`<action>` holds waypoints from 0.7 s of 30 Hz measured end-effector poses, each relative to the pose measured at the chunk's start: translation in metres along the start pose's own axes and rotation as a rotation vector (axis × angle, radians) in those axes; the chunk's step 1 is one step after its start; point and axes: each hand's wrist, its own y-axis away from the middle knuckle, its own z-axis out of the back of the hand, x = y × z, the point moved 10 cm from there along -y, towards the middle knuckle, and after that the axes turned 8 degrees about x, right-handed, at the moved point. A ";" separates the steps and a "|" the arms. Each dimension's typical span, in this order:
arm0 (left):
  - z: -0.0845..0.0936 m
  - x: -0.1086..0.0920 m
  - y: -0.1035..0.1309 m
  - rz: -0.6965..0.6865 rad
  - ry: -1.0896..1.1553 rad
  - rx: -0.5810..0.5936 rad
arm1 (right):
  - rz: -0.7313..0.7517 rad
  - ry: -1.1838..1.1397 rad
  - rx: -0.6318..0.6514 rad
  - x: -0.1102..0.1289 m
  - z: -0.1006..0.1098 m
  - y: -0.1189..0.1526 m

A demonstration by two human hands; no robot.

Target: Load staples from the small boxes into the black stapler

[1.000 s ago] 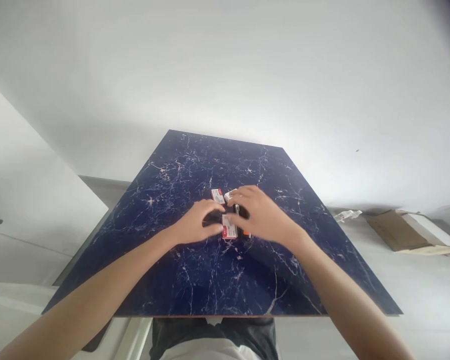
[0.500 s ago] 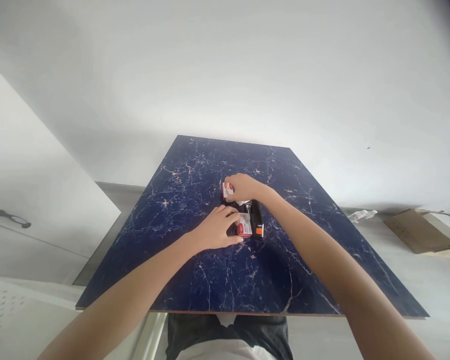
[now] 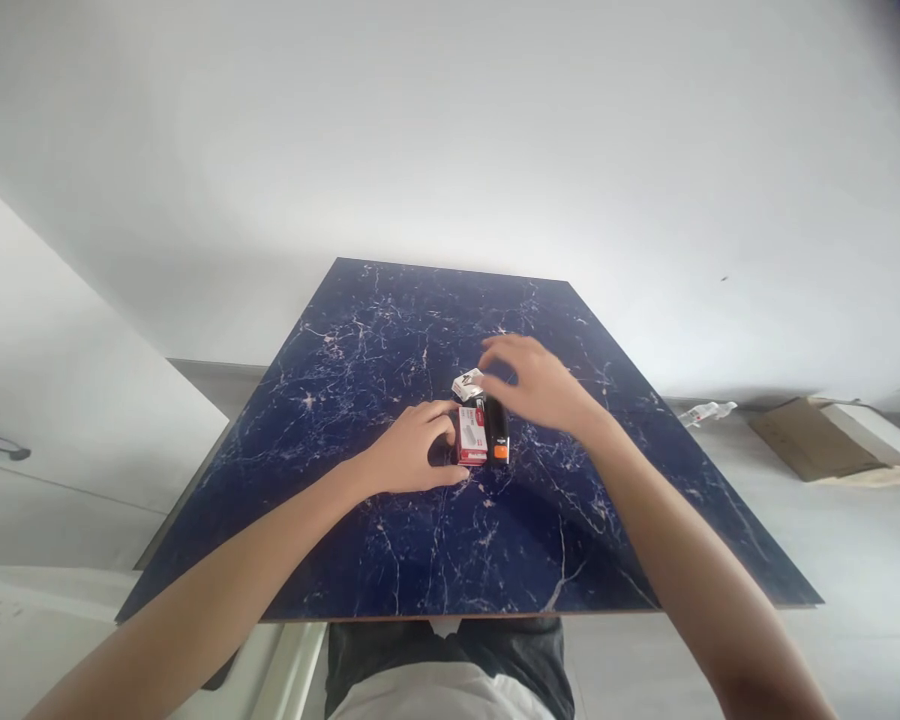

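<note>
Near the middle of the blue marbled table, a red and white box (image 3: 472, 437) lies with my left hand (image 3: 414, 448) curved around its left side, fingers at its far edge and thumb at its near edge. Right beside the box is a black stapler-like object (image 3: 499, 440) with an orange patch at its near end. Behind them sits a small white box (image 3: 467, 384), tilted at an angle. My right hand (image 3: 532, 380) hovers over the far end of the black object, fingers apart and nothing between them, its thumb close to the small white box.
The blue table (image 3: 390, 330) reaches back to a pale wall. On the floor to the right are a clear plastic bottle (image 3: 709, 413) and a cardboard box (image 3: 817, 440). A white cabinet with a dark handle (image 3: 0, 445) stands at the left.
My right hand has let go of the red and white box it held at the back and moved right, opening. That box now appears on the stack by my left hand. The view has shifted slightly.
</note>
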 end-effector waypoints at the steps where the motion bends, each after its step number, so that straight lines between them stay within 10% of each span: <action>1: -0.004 -0.002 -0.002 0.001 -0.024 0.013 | -0.099 -0.009 -0.034 -0.014 0.005 -0.007; 7: -0.008 -0.002 -0.009 0.058 -0.060 0.014 | -0.370 0.190 0.424 -0.052 -0.048 -0.064; 18: -0.006 0.000 -0.006 0.126 -0.203 -0.045 | 0.016 -0.036 0.773 -0.016 -0.067 -0.064; 21: -0.005 0.005 -0.005 0.167 -0.159 -0.037 | 0.055 -0.173 0.676 -0.024 -0.055 -0.057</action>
